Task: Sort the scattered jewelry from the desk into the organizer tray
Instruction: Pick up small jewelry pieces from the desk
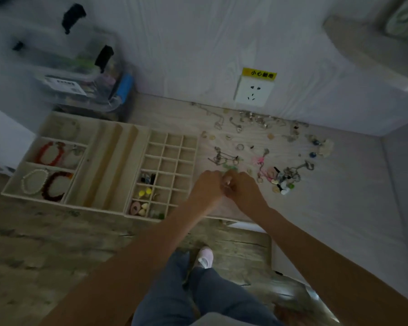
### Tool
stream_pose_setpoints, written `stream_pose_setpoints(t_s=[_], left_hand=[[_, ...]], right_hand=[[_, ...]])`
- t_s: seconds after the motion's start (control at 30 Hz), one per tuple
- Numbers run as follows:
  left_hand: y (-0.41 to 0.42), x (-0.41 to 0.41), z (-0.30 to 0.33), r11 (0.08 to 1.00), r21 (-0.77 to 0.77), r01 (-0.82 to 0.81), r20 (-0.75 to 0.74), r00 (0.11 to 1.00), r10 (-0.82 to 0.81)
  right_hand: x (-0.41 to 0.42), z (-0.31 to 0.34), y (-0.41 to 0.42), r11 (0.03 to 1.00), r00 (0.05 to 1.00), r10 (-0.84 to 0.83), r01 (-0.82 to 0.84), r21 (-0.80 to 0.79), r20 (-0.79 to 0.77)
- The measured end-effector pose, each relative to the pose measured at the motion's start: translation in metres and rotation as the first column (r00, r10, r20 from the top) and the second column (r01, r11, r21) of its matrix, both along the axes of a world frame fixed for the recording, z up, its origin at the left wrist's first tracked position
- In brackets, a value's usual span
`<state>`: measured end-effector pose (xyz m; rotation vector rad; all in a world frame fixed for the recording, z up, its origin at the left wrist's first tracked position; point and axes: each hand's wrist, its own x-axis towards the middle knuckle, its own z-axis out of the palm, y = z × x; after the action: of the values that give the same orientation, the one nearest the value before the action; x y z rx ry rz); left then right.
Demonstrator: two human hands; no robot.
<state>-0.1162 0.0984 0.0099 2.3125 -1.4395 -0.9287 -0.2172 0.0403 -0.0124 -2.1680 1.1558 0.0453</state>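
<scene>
A home room: wood-look floor (pixel 57 243), wall socket (pixel 253 91), clear storage boxes (pixel 80 85) far left on the bench (pixel 339 184).

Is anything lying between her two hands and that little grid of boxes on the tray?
Nothing visible. The left hand and right hand meet at the desk edge, right beside the organizer tray; its small grid compartments begin just left of the left hand, with no object between.

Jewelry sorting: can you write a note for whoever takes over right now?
Left hand and right hand meet at the desk's front edge, fingers curled round something small; what it is can't be made out.
Done: bracelets and a few small pieces lie in the organizer tray.
Left: most grid cells are bare; scattered jewelry waits on the desk.
</scene>
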Motion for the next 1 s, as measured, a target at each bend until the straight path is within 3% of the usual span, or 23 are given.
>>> stream_pose_setpoints(t_s=[0.03, 0.1, 0.17, 0.33, 0.4, 0.47, 0.53, 0.67, 0.83, 1.0], left_hand=[[-0.003, 0.0, -0.002, 0.994, 0.018, -0.106, -0.121, 0.987, 0.107], [-0.01, -0.001, -0.006, 0.939, 0.113, -0.326, -0.378, 0.859, 0.344], [-0.015, -0.001, -0.008, 0.894, 0.173, -0.414, -0.478, 0.758, 0.443], [-0.023, -0.002, -0.009, 0.843, 0.092, -0.53, -0.569, 0.667, 0.482], [-0.029, 0.002, -0.005, 0.819, 0.066, -0.57, -0.592, 0.639, 0.492], [-0.035, 0.005, 0.0, 0.817, 0.042, -0.576, -0.615, 0.629, 0.475], [-0.041, 0.008, 0.011, 0.806, 0.042, -0.591, -0.666, 0.585, 0.463], [-0.044, 0.015, 0.021, 0.798, 0.039, -0.602, -0.709, 0.546, 0.446], [-0.034, 0.018, 0.033, 0.779, 0.037, -0.626, -0.765, 0.484, 0.425], [-0.022, 0.035, 0.044, 0.788, 0.019, -0.615, -0.818, 0.444, 0.366]], right_hand=[[-0.001, 0.002, -0.001, 0.999, 0.999, -0.027, 0.026, 0.026, 0.041], [-0.004, 0.007, -0.002, 0.992, 0.987, -0.095, 0.084, 0.09, 0.13], [-0.008, 0.011, -0.003, 0.975, 0.96, -0.173, 0.136, 0.174, 0.219], [-0.025, 0.019, -0.021, 0.936, 0.912, -0.22, 0.097, 0.339, 0.346], [-0.035, 0.018, -0.034, 0.972, 0.938, -0.179, 0.121, 0.202, 0.298], [-0.047, 0.013, -0.047, 0.989, 0.98, -0.132, 0.14, -0.043, 0.15], [-0.058, 0.011, -0.058, 0.982, 0.994, -0.111, 0.107, -0.157, -0.019], [-0.061, 0.018, -0.075, 0.999, 0.997, -0.042, 0.041, -0.016, -0.07], [-0.056, 0.027, -0.084, 0.999, 0.991, 0.034, -0.039, -0.035, -0.129], [-0.046, 0.041, -0.081, 0.983, 0.982, -0.179, 0.181, -0.036, 0.058]])
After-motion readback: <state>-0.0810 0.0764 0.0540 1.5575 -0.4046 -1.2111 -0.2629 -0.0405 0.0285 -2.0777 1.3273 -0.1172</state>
